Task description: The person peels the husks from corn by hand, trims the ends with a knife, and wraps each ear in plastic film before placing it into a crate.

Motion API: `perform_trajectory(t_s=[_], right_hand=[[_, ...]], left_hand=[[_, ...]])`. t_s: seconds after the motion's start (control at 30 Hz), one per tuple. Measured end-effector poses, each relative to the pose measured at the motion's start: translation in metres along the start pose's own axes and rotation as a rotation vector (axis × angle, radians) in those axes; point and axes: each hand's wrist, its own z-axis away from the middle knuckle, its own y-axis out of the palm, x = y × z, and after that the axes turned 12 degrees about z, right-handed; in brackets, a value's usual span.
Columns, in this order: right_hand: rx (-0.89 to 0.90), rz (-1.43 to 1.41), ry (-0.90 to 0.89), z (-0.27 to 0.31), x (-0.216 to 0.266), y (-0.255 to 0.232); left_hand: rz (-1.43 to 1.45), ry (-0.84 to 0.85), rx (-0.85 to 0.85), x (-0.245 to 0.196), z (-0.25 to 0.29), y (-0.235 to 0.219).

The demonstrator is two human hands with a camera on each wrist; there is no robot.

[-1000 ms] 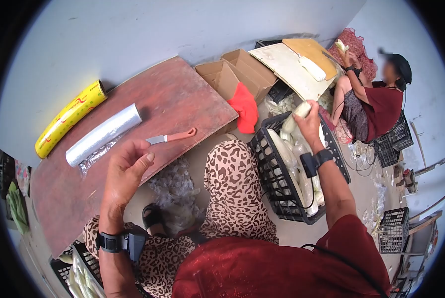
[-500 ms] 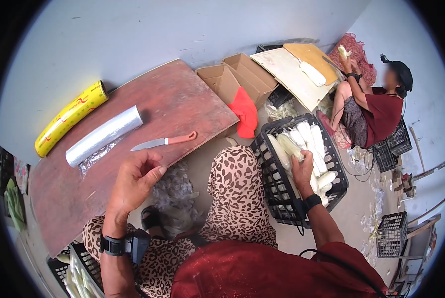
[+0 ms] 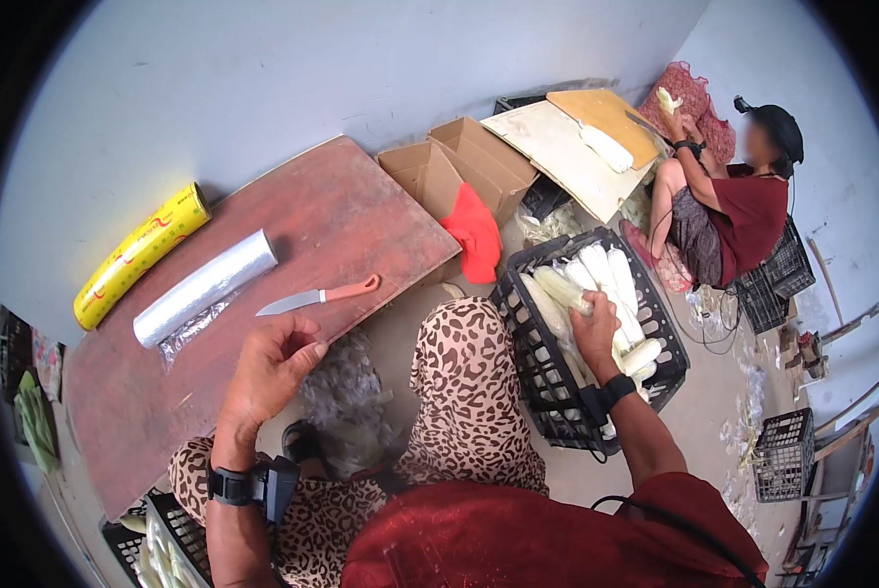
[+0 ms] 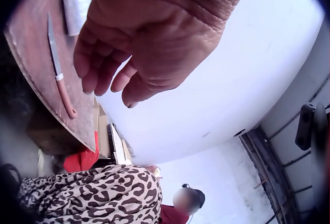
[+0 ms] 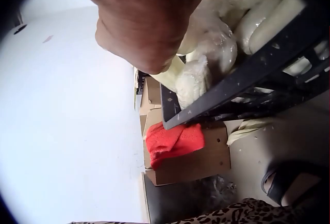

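Note:
Over the black crate (image 3: 564,416), my right hand (image 3: 597,333) grips a long, pale yellow-green vegetable (image 3: 560,287). Several more long pale vegetables (image 3: 623,276) fill the crate, some in clear film in the right wrist view, where the back of my hand hides most of the grip. My left hand (image 3: 268,370) hovers by the front edge of the red-brown table (image 3: 184,412), fingers loosely bent and nothing in them. Closest to it lies a knife (image 3: 326,294) with a pinkish handle. Behind the knife is a roll of clear film (image 3: 207,286).
A yellow printed roll (image 3: 143,255) lies along the table's back. Cardboard boxes (image 3: 483,162), a red cloth (image 3: 475,230) and boards (image 3: 547,147) stand beyond. Another person (image 3: 743,206) sits at the right. Crumpled plastic (image 3: 346,397) lies on the floor below the table.
My right hand has come down from the crate's far side to its middle and now holds a vegetable there. The left hand has stayed near the table edge, shifting slightly.

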Motion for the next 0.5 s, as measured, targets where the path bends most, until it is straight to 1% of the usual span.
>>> perform_trajectory(t_s=[0.13, 0.23, 0.33, 0.43, 0.5], right_hand=[[-0.017, -0.045, 0.040, 0.013, 0.005, 0.011], [-0.001, -0.005, 0.073, 0.004, 0.009, 0.010], [-0.016, 0.018, 0.212, -0.022, 0.012, 0.016], [-0.004, -0.003, 0.378, -0.037, 0.015, 0.020], [-0.015, -0.017, 0.336, -0.031, 0.018, 0.020]], left_hand=[[-0.037, -0.031, -0.026, 0.001, 0.003, 0.000], [-0.048, -0.023, -0.026, 0.006, 0.002, -0.002], [-0.112, -0.028, -0.013, 0.009, 0.000, -0.004], [-0.076, -0.027, -0.009, 0.011, -0.002, -0.002], [-0.090, -0.032, -0.011, 0.008, 0.000, 0.000]])
